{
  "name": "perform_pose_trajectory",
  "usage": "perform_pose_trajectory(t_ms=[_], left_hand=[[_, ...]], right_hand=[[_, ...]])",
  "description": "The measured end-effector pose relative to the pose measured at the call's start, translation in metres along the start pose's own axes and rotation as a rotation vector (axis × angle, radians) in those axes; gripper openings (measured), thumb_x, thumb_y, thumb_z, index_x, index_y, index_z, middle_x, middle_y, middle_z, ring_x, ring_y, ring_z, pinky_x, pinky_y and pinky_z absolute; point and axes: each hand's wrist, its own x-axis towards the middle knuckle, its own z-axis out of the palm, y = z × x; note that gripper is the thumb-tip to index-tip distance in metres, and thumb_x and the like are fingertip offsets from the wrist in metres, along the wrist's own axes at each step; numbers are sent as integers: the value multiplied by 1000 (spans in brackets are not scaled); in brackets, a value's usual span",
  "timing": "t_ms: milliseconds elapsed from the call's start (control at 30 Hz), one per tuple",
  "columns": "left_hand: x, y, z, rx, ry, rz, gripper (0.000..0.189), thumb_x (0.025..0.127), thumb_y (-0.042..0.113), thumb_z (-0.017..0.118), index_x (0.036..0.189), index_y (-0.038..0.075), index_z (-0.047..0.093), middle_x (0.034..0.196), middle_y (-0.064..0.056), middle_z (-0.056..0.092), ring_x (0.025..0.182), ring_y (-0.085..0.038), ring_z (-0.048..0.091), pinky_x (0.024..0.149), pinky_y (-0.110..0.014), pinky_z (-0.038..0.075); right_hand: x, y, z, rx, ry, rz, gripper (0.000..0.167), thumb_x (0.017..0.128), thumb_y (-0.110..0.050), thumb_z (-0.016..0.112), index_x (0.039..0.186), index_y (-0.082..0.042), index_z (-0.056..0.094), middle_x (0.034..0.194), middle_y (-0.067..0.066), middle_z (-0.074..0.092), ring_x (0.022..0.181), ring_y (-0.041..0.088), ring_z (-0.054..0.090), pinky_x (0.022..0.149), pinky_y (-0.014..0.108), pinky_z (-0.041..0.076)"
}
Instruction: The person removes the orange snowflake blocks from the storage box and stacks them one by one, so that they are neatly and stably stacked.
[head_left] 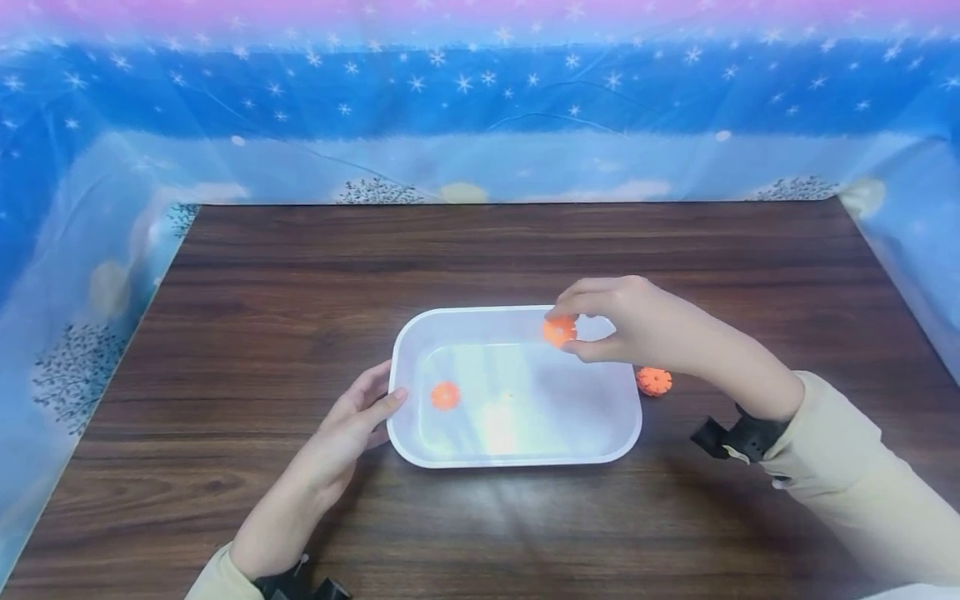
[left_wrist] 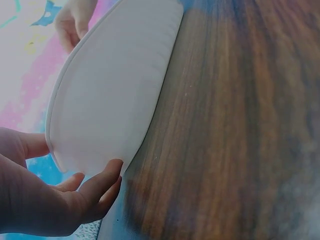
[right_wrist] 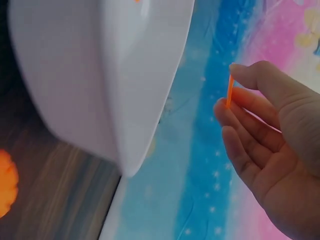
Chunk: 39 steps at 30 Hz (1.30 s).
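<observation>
A white plastic tub (head_left: 517, 460) with rounded corners stands on the table. My left hand (head_left: 348, 429) grips its left end, thumb over the rim and fingers against the outer wall. Above the tub's back right part, my right hand (head_left: 637, 325) pinches a thin orange notched disc (head_left: 559, 332) between thumb and fingertips. Seen edge-on in the right wrist view, the held disc (right_wrist: 230, 91) is clear of the tub's rim. Another orange disc (head_left: 445, 396) lies flat inside the tub, toward the left. Just outside the right end, more orange discs (head_left: 655, 382) sit on the table beneath my right wrist.
The dark wood-grain table (head_left: 300, 275) carries the tub near its middle. A blue and pink snowflake-print cloth (head_left: 465, 92) hangs behind the table and along both sides. Each wrist wears a black camera strap (head_left: 750, 435).
</observation>
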Motion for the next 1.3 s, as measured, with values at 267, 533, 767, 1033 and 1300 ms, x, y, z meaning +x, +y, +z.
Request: perform_pose_trajectory(t_ms=[267,533,767,1033,1300], left_hand=[[0,-1,-1,10,9,0,60,96,32,51,146,14,24,151,-10,24,139,-29,23,108,-51,27],[0,-1,0,18,0,2,60,96,33,51,146,15,24,151,-10,23,138,-30,24,108,-51,26],[0,-1,-1,10,8,-11,60,96,33,51,147,16,23,151,-10,23,137,-29,25,108,-51,26],[1,-2,-1,9,13,-23,60,96,34,51,147,17,24,151,-9,24,138,-29,25,108,-52,25],[1,-2,-1,6,6,-21,61,96,34,51,147,17,23,151,-9,23,138,-29,25,108,-51,26]], right_hand=[[-30,16,-4,24,61,8,32,77,-15,76,108,-13,69,104,-3,66,89,10,62,68,30,52],[-58,30,1,5,141,22,39,71,-10,80,108,-14,69,104,-3,67,92,11,64,69,31,54],[-76,37,4,-17,154,101,43,68,-11,82,109,-12,69,104,-2,67,90,11,63,67,32,55],[-91,51,15,-61,183,139,41,65,-9,83,105,-13,70,100,-1,67,85,12,63,63,31,53],[-99,60,28,-55,145,239,36,70,-12,81,105,-9,70,100,3,68,87,17,65,67,36,54]])
